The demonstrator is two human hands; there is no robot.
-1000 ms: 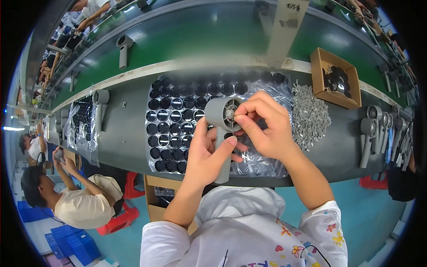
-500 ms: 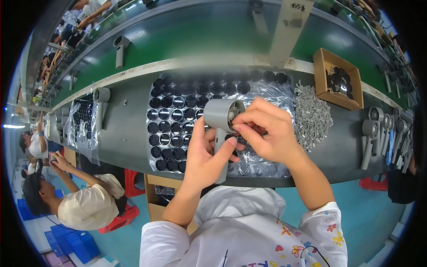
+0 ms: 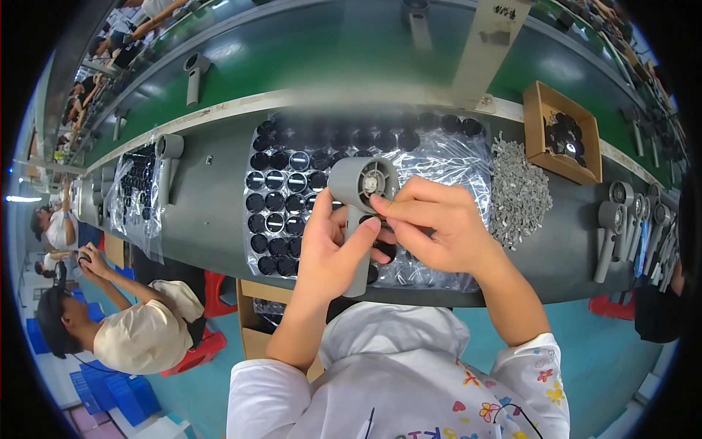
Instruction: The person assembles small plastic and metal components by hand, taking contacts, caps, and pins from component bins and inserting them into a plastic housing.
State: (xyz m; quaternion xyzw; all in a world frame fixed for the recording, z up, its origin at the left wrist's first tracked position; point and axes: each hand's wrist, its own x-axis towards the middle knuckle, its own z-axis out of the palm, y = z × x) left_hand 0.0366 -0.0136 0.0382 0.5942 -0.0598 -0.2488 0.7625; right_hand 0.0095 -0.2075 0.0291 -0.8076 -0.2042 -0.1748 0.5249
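Note:
A grey handheld fan body (image 3: pixel 346 180) with a round open head is upright in my left hand (image 3: pixel 327 252), whose fingers and thumb wrap its neck and handle. Inside the head a spoked hub shows. My right hand (image 3: pixel 447 228) is closed in a pinch at the head's lower right rim; anything between its fingertips is too small or hidden to make out. Beneath both hands, round black caps (image 3: pixel 275 203) lie in rows on clear plastic film (image 3: pixel 446 164). Right of the film is a heap of small grey plastic pieces (image 3: pixel 521 196).
An open cardboard box (image 3: pixel 539 150) with black round parts stands at the far right. Several grey fan bodies (image 3: pixel 608 219) lie at the right end. Another fan (image 3: pixel 169 150) and a film-covered batch (image 3: pixel 135 197) are left. A green conveyor (image 3: pixel 256 66) runs behind. A co-worker (image 3: pixel 142 329) sits left.
The fan body has turned so that its open head faces me more, showing the spoked hub. My right fingertips have shifted slightly left and stay at the rim.

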